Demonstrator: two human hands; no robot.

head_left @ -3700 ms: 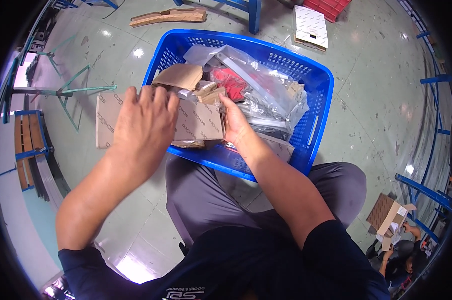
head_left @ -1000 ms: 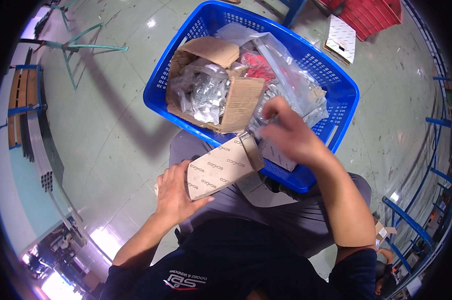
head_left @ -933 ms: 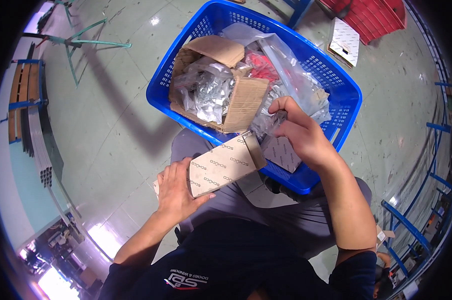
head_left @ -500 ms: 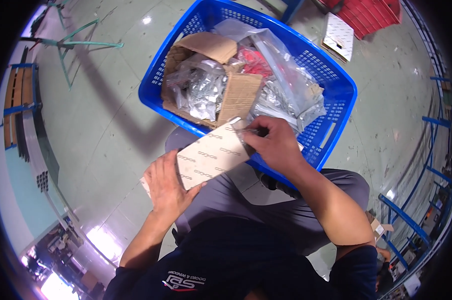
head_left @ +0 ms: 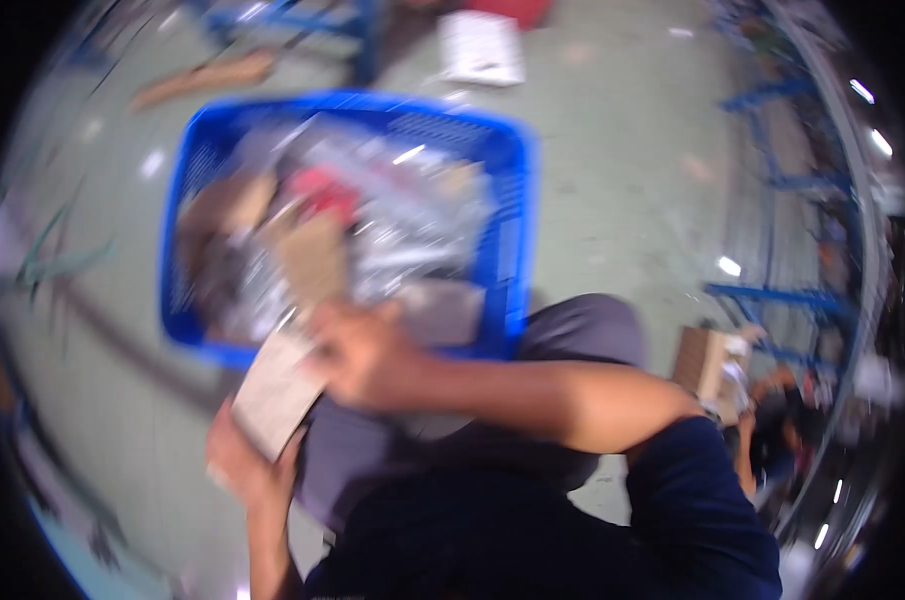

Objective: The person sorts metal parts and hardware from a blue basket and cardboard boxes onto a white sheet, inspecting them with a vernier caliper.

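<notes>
My left hand point(head_left: 238, 455) is closed around the lower end of a narrow pale carton point(head_left: 276, 395) with printed sides. It is held tilted above my lap, at the near left edge of a blue plastic basket point(head_left: 530, 210). At the carton's upper end is my right hand point(head_left: 368, 355), its fingers smeared by motion, so what they hold does not show. In the basket, an open brown cardboard box point(head_left: 313, 258) stands at the left, with clear bags of parts point(head_left: 413, 225) to its right and a red packet point(head_left: 323, 192) between.
A white box point(head_left: 483, 48) lies on the floor beyond the basket, near a red container point(head_left: 518, 8). Blue racks point(head_left: 773, 295) line the right side. Another person point(head_left: 778, 430) is at the right by an open carton point(head_left: 701, 365). A green stand point(head_left: 58, 262) is at left.
My view has swung right and blurred, so the basket appears further left. The carton now points more steeply upward. My right hand stays around its upper end; the other person shows more fully.
</notes>
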